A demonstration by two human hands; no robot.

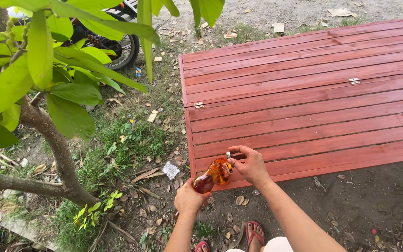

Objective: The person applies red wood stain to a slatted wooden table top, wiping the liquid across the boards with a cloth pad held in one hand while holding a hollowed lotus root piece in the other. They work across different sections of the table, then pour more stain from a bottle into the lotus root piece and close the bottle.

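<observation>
- At the near left corner of the red slatted worktop (304, 93), a bottle (213, 175) of amber liquid is held tilted.
- Left hand (190, 198) grips its bottom end.
- Right hand (248, 164) pinches the small cap (228, 154) at the neck; whether it is already loose, I cannot tell.
- Nothing poured yet; the wood looks dry.
- Grass (127, 144), a tree (57, 154) and a motorcycle wheel (124, 49) are to the left.

Both hands (190, 198) (250, 164) on amber bottle (213, 175)

Outdoor yard, bare dirt and grass (131, 140), tree (57, 149), red slatted wooden platform (304, 102), parked motorcycle wheel (124, 49)
</observation>
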